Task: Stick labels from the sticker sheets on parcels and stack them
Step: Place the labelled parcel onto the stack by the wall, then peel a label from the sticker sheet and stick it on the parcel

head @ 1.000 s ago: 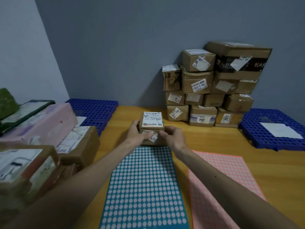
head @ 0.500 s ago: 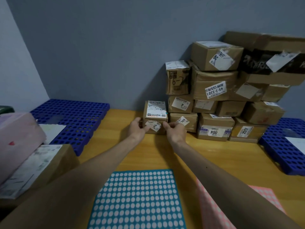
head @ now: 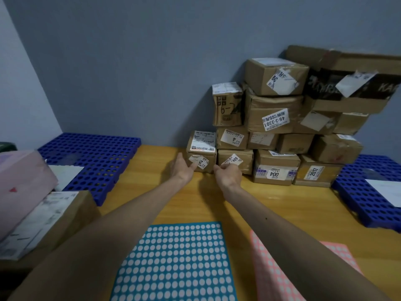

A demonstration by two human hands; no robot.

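A small brown parcel [head: 201, 151] with white labels stands on the wooden table [head: 152, 192], pushed against the left end of the parcel stack [head: 282, 127] by the wall. My left hand [head: 182, 168] touches its front lower left with straight fingers. My right hand [head: 228, 175] hovers just right of it with relaxed fingers, holding nothing, in front of the neighbouring box [head: 235, 160]. A blue sticker sheet [head: 173, 261] and a pink sticker sheet [head: 271, 270] lie flat near me, partly under my forearms.
Blue perforated plastic pallets sit at the left [head: 93, 157] and right [head: 366, 203], the right one bearing a white paper [head: 384, 190]. A pink parcel [head: 23, 181] and a brown box [head: 54, 220] with labels crowd the near left.
Both hands carried the small parcel away from me and set it beside the stack. The grip has loosened and the fingers have come off its sides.
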